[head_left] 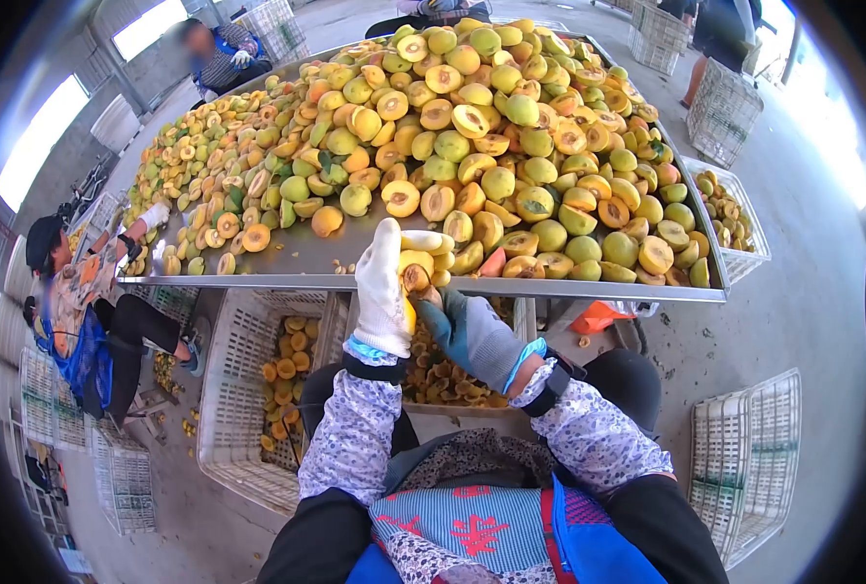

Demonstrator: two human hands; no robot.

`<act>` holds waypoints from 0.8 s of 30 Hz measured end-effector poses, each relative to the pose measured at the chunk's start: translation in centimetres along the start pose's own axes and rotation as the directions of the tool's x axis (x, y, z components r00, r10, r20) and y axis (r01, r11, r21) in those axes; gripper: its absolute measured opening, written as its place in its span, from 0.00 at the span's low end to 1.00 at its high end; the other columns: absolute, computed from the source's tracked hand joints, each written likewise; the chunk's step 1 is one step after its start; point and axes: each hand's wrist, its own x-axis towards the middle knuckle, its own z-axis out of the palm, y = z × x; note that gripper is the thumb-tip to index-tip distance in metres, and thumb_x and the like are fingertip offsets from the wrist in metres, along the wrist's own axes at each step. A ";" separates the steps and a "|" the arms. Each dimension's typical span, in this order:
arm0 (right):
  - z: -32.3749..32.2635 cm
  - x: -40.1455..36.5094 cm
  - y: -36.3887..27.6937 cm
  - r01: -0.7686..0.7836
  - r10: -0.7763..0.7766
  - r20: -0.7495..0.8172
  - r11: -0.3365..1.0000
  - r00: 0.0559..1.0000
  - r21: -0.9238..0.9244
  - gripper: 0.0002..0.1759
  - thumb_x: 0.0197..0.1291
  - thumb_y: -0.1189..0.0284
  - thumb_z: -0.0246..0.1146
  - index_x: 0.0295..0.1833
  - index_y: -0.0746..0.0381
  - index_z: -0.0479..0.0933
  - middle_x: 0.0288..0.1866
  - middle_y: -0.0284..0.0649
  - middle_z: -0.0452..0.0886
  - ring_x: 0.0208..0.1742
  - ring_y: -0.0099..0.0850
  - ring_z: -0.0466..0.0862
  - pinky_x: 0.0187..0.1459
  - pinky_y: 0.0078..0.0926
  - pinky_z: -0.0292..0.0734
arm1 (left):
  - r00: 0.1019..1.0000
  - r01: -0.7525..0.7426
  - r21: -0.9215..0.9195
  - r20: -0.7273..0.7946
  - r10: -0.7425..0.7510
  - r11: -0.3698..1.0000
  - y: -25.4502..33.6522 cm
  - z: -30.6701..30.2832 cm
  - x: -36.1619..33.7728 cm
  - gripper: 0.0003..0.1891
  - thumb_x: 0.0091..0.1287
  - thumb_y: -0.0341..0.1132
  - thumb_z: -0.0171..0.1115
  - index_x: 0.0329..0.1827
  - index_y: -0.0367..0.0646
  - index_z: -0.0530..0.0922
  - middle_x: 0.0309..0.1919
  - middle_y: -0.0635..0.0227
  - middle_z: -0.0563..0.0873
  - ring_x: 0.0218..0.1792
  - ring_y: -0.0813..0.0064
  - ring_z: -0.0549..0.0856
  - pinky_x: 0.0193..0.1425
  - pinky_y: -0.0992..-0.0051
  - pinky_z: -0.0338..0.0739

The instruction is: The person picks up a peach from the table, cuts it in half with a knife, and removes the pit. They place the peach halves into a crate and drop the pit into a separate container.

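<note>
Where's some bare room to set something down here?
The table has a bare patch left of the left hand, bordered by fruit and front rim. Floor is open between table and right crate. Fruit crowds the table's right half.

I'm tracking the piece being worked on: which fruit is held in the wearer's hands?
The cut fruit in the white-gloved left hand, brown centre showing, the right hand close below; the piled fruit lies on the metal table.

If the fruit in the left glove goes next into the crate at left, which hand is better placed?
Probably the left hand: it cradles the fruit and is nearer that crate; the right hand is farther away.
</note>
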 end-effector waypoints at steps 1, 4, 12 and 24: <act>0.4 -0.2 0.1 0.005 -0.004 -0.013 0.998 1.000 0.067 0.25 0.77 0.55 0.58 0.42 0.69 0.82 0.29 0.59 0.83 0.30 0.49 0.84 0.35 0.46 0.76 | 1.000 -0.017 -0.009 -0.016 0.017 1.000 -0.3 0.2 -0.1 0.30 0.81 0.56 0.47 0.48 0.33 0.82 0.43 0.51 0.90 0.40 0.60 0.91 0.43 0.64 0.88; 2.1 -0.3 0.7 -0.011 0.024 -0.031 0.927 0.999 0.376 0.27 0.78 0.54 0.56 0.46 0.71 0.82 0.31 0.51 0.86 0.32 0.33 0.81 0.38 0.39 0.77 | 0.992 -0.090 -0.094 -0.094 0.081 0.991 -1.3 0.9 -0.4 0.30 0.80 0.56 0.50 0.45 0.32 0.83 0.39 0.53 0.90 0.35 0.63 0.90 0.39 0.67 0.88; -1.8 -0.7 -1.5 -0.438 0.337 0.332 0.845 0.881 0.305 0.31 0.79 0.45 0.50 0.41 0.64 0.78 0.25 0.36 0.78 0.25 0.24 0.74 0.27 0.28 0.73 | 0.948 0.081 0.342 0.265 -0.178 0.936 1.3 -0.4 1.0 0.31 0.83 0.55 0.44 0.60 0.31 0.80 0.49 0.51 0.89 0.45 0.60 0.90 0.48 0.64 0.87; -1.1 -0.7 -2.2 -0.378 0.281 0.312 0.870 0.908 0.317 0.33 0.77 0.40 0.47 0.37 0.58 0.77 0.20 0.29 0.71 0.15 0.23 0.70 0.16 0.25 0.65 | 0.991 -0.120 0.069 0.073 0.115 0.990 -1.0 0.6 -0.8 0.31 0.83 0.55 0.43 0.46 0.33 0.83 0.37 0.54 0.90 0.32 0.65 0.89 0.37 0.69 0.87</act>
